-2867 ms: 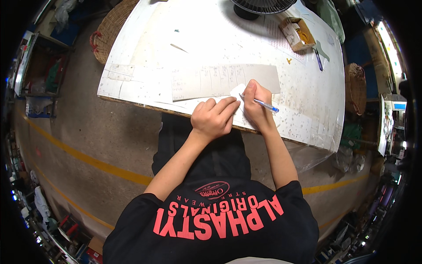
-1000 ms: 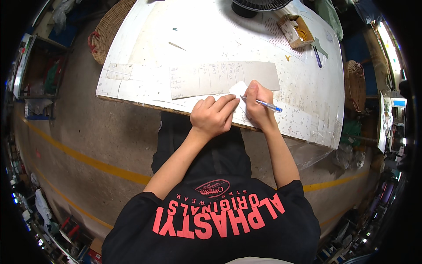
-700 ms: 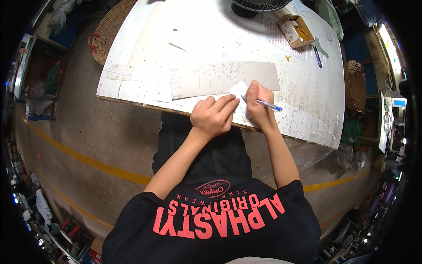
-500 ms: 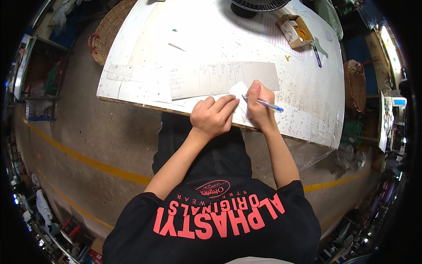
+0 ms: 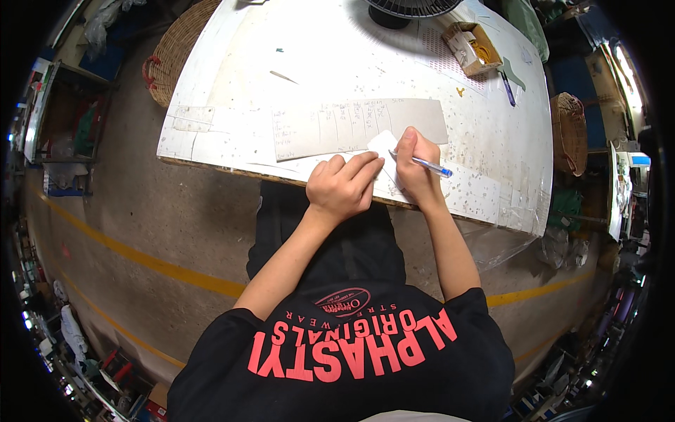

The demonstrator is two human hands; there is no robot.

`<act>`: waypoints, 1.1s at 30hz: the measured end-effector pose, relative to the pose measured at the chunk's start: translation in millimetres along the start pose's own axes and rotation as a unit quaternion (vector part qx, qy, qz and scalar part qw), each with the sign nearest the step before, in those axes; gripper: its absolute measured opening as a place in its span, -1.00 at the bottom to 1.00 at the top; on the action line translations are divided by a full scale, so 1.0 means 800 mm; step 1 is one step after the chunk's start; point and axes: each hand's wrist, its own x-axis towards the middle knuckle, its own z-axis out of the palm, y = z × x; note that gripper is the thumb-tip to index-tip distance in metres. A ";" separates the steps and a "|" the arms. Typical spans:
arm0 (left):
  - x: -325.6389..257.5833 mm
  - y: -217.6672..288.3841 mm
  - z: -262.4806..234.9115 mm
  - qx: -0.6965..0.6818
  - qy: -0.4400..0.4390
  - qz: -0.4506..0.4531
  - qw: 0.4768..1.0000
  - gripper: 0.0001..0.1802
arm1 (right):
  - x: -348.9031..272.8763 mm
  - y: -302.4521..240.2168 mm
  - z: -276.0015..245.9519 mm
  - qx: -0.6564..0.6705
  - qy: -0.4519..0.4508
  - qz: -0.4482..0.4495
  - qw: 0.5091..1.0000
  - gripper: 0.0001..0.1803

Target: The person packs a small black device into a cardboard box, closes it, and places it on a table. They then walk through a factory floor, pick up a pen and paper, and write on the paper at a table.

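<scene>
While the right hand (image 5: 416,172) pinches a pen (image 5: 436,167) at the white card (image 5: 381,143), the left hand (image 5: 340,187) lies half-curled toward seven o'clock, grip hidden; slack pressure could skew the card.

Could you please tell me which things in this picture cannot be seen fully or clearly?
All in the head view:
Pen: middle hidden by the right hand.
White paper: partly covered by that hand.
Left hand: its own back hides the palm.
Writing on the card: too small and faint to read.
Fan: cut by the top edge.
</scene>
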 end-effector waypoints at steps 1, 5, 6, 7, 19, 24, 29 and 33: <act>0.000 0.000 0.000 0.001 0.000 0.001 1.000 -0.80 | 0.000 0.001 0.000 -0.001 0.001 -0.001 1.000 -0.51; 0.000 -0.001 0.000 0.001 -0.004 0.001 1.000 -0.79 | 0.001 0.001 0.002 -0.023 0.008 -0.024 0.999 -0.51; 0.000 -0.001 0.000 0.000 -0.004 0.001 1.000 -0.79 | 0.001 0.003 0.001 -0.021 0.008 -0.026 0.999 -0.50; -0.001 -0.001 0.001 0.000 -0.004 0.001 1.000 -0.78 | 0.001 0.004 0.001 -0.019 0.007 -0.028 0.999 -0.50; -0.002 -0.001 0.002 0.004 0.001 0.000 1.000 -0.77 | -0.010 0.001 -0.009 0.041 -0.022 -0.006 0.999 -0.47; -0.002 -0.001 0.002 -0.003 -0.002 0.001 1.000 -0.77 | -0.010 0.012 -0.006 0.023 -0.041 -0.018 0.999 -0.51; -0.003 -0.001 0.002 -0.004 -0.003 -0.001 1.000 -0.77 | -0.010 0.010 -0.008 0.014 -0.037 -0.023 0.999 -0.52; -0.002 -0.001 0.002 -0.003 -0.003 -0.003 1.000 -0.77 | -0.010 0.007 -0.004 0.025 -0.026 -0.010 0.999 -0.52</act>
